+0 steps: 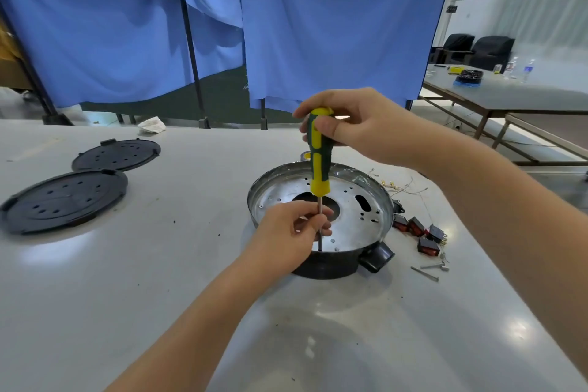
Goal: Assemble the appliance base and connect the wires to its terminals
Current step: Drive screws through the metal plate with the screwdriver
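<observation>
The round appliance base (356, 200), a shiny metal dish in a black shell, sits at the table's middle. A yellow-and-green screwdriver (318, 156) stands upright in it, tip down near the front rim. My right hand (353, 124) grips the top of the handle. My left hand (289, 232) pinches the steel shaft low down. Thin wires with gold terminals (397, 184) lie behind the base on the right. Several red rocker switches (420, 234) lie to its right.
Two black perforated round covers (63, 200) (117, 154) lie at the left. Loose screws (429, 270) rest right of the base. A crumpled white cloth (152, 124) sits at the far table edge. Blue curtains hang behind; another table (509, 92) stands at the right.
</observation>
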Motion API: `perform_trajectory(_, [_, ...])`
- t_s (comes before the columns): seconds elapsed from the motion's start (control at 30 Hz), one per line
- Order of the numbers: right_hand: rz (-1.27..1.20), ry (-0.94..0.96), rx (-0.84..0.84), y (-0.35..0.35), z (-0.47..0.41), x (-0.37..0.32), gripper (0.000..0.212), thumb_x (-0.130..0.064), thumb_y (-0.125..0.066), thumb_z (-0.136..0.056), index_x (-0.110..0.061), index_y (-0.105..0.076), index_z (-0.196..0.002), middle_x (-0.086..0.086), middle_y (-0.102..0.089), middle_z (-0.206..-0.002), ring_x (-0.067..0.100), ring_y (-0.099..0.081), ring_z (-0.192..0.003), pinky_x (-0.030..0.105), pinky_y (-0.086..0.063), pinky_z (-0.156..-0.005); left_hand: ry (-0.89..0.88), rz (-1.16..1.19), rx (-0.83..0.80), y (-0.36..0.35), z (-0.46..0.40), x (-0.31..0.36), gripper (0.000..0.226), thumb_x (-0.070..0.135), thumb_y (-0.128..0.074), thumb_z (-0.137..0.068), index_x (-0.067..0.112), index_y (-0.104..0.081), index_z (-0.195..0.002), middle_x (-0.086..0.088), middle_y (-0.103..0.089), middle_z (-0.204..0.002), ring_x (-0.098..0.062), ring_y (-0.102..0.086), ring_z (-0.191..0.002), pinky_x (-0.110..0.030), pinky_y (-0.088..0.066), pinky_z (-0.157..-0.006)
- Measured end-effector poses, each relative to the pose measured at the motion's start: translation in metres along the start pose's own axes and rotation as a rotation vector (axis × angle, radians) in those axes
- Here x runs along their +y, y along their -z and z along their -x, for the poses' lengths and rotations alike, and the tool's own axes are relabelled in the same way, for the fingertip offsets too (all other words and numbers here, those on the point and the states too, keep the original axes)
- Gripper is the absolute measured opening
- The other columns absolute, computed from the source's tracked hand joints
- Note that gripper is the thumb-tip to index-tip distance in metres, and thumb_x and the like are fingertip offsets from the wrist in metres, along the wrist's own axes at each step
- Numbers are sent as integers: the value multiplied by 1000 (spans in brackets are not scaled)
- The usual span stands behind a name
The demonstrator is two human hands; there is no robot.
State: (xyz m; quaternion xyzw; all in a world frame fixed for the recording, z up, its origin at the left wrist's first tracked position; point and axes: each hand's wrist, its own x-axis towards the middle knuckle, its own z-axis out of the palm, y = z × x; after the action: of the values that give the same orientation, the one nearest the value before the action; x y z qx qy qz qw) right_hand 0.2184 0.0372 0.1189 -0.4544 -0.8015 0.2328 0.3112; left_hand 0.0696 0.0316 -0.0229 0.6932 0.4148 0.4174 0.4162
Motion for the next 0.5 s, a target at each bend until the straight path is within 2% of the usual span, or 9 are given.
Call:
perform_trajectory(0.07, [75,21,95,-1,0,2,10,-27,-60,-93,-30,-67,-99,-2,-71,-93,17,-69,-86,36,-55,-86,-12,-23,-8,-1,0,-1,24,5,-53,-97,24,-67,-93,2,-70,-84,-7,-71,-82,-18,-56,-79])
perform_trajectory(0.1, [132,33,138,-1,-1,2,9,-36,-65,-89,-30,-68,-95,-6,-70,-86,6,-66,-74,27,-54,-77,-15,-35,-12,-1,0,-2,24,5,-53,-98,24,-67,-94,3,-70,-82,-8,-71,-82,-21,-57,-81])
perform_trajectory(0.13, [219,50,189,-1,-1,3,15,-43,-66,-85,-28,-67,-89,-8,-66,-76,1,-59,-62,21,-49,-65,-19,-50,-22,-1,0,-3,23,6,-52,-98,23,-67,-95,3,-70,-81,-8,-71,-82,-25,-57,-84])
perform_trajectory(0.2, [464,79,290,-1,-1,4,30,-51,-64,-83,-23,-58,-78,-7,-54,-61,7,-45,-50,21,-36,-51,-32,-80,-47,-2,-1,-3,21,9,-52,-99,19,-69,-97,4,-71,-81,-7,-71,-81,-31,-58,-86])
perform_trajectory(0.33, [867,24,378,-1,-4,1,46,-55,-52,-85,-19,-34,-64,-3,-38,-52,15,-31,-48,26,-25,-48,-38,-112,-66,-4,-2,0,20,14,-53,-99,23,-70,-95,5,-71,-79,-3,-70,-78,-32,-58,-84])
perform_trajectory(0.5, [1011,7,412,-8,-9,-1,48,-51,-44,-87,-16,-29,-59,-2,-30,-51,15,-23,-46,26,-17,-48,8,-92,-87,-2,-3,2,20,17,-54,-99,18,-73,-101,5,-73,-78,-2,-71,-79,-35,-58,-84])
